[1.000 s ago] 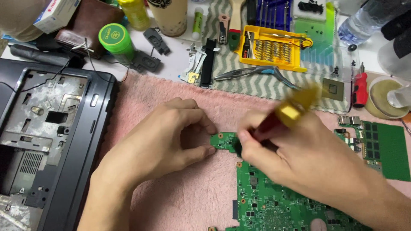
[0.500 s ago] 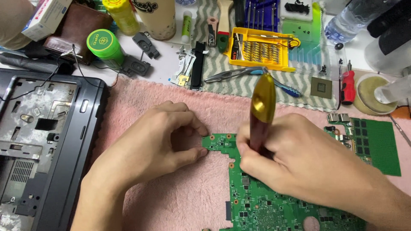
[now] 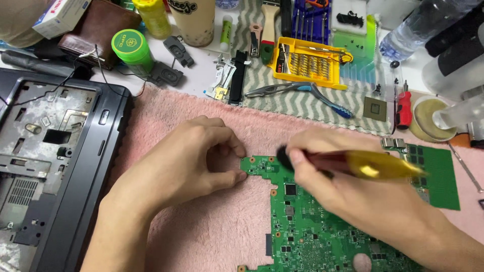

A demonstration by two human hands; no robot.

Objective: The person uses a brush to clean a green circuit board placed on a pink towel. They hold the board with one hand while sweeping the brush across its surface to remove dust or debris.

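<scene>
A green circuit board [image 3: 307,226] lies on a pink fluffy towel [image 3: 212,236]. My left hand [image 3: 189,161] pinches the board's narrow top-left tab between thumb and forefinger. My right hand [image 3: 348,194] grips a brush-like tool with a red and translucent yellow handle [image 3: 373,165]. The handle lies nearly flat and points right. Its dark tip [image 3: 284,157] rests on the board's upper edge, close to my left fingertips.
An open black laptop shell [image 3: 50,166] lies at the left. A smaller green board [image 3: 436,174] sits at the right. Behind the towel are a yellow bit case [image 3: 308,63], pliers [image 3: 297,90], a red screwdriver [image 3: 404,110], a green can [image 3: 132,49] and bottles.
The tool handle swung from upright to nearly flat, pointing right, and its dark tip now shows at the board's upper edge. My left hand kept its pinch on the tab.
</scene>
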